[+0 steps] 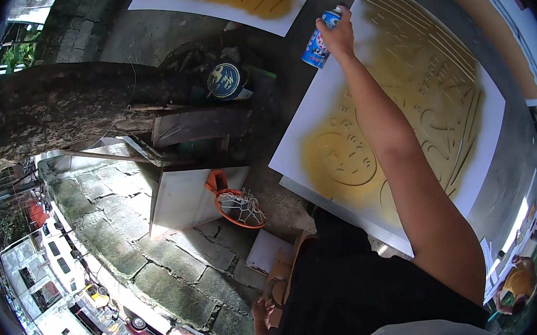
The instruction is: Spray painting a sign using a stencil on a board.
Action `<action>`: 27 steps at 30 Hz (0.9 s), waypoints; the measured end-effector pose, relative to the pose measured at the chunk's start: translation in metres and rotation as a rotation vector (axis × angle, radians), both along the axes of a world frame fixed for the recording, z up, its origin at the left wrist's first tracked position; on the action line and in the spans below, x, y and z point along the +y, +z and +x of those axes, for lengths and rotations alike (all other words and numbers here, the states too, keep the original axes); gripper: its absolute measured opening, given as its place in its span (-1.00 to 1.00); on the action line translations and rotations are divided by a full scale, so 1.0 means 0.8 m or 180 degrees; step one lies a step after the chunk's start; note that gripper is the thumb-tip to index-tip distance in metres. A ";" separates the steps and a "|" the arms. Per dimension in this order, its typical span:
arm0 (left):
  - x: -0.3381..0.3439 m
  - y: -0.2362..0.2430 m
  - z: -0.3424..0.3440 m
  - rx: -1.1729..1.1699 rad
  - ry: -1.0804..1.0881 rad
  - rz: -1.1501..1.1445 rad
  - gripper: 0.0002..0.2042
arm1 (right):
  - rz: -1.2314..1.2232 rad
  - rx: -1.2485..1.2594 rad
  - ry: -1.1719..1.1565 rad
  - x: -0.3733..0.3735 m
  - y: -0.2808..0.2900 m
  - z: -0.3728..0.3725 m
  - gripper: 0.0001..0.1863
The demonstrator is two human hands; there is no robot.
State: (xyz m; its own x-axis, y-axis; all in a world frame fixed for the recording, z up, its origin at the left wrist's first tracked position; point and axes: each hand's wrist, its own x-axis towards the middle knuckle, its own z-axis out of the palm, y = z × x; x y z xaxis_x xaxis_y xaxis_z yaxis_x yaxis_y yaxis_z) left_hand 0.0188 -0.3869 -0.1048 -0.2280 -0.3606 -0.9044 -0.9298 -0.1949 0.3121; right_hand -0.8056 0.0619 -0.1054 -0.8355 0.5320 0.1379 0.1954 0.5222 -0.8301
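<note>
My right hand (339, 35) is wrapped round a blue spray can (315, 52), a finger up by its top. The can is tilted above the upper left edge of a large white sheet (290, 152). Gold-brown paint covers the middle of that sheet, with raised or cut-out letters, circles and long strips showing in it. Low in the picture, at my left side, my left hand (262, 310) has its fingers curled; what they hold, if anything, is hidden. Beside it is a brown cardboard piece (283, 268) with a round opening or ring.
Another gold-sprayed sheet (254, 23) lies at the far side. A tree trunk (81, 98), a round-lidded tin (224, 81) and a small basketball hoop (242, 212) are to the left. A brown-and-white board (495, 36) stands at right; a person in yellow (520, 282) is behind it, lower right.
</note>
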 end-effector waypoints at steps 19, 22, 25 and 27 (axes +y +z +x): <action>-0.020 0.037 -0.110 -0.0660 0.0708 -0.0017 -0.64 | -0.0175 -0.0218 0.0046 -0.016 -0.116 -0.128 -0.09; -0.024 0.038 -0.115 -0.0632 0.0694 -0.0037 -0.62 | -0.0431 0.0029 0.0112 -0.011 -0.113 -0.135 -0.09; -0.020 0.038 -0.130 -0.0646 0.0609 -0.0030 -0.62 | -0.0420 0.0087 0.0082 -0.006 -0.114 -0.141 -0.11; -0.017 0.037 -0.137 -0.0685 0.0554 -0.0023 -0.61 | -0.0417 0.0064 0.0097 -0.005 -0.118 -0.143 -0.11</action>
